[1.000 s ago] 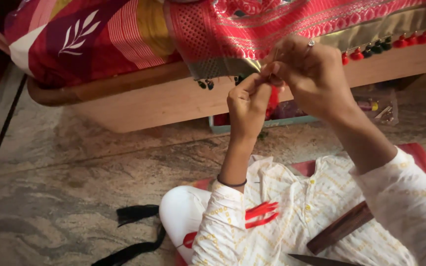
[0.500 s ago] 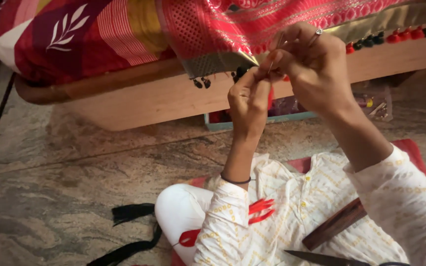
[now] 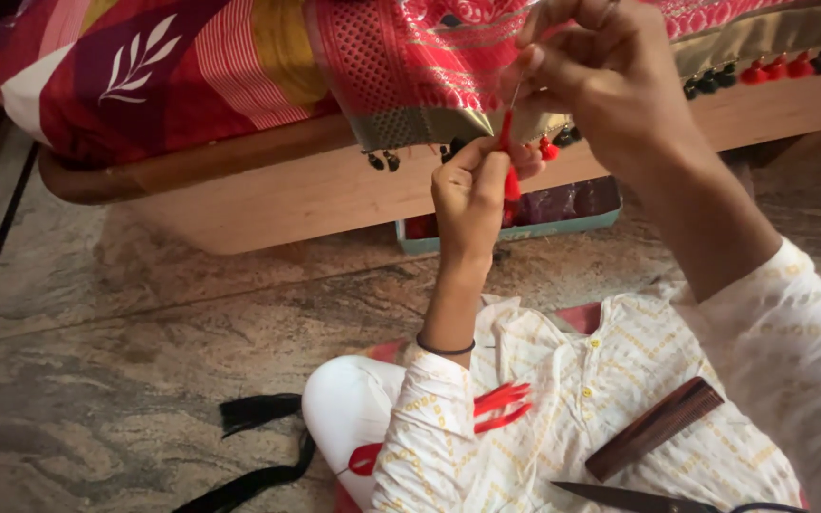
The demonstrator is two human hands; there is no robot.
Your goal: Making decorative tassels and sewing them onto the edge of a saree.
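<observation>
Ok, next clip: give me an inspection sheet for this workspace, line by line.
Surface: marbled stone floor; the person sits on it beside a wooden bed frame.
Job's things: red tassel pinched at the edge of a pink and gold fabric; finished red and dark tassels along its border.
Clutter: brown comb and scissors on the lap; loose red threads; black thread bundle on the floor; teal tray under the bed.
Grippers: left hand holds the tassel; right hand pulls upward, pinched.
Cables: nothing seen.
Surroundings: patterned bedding.
</observation>
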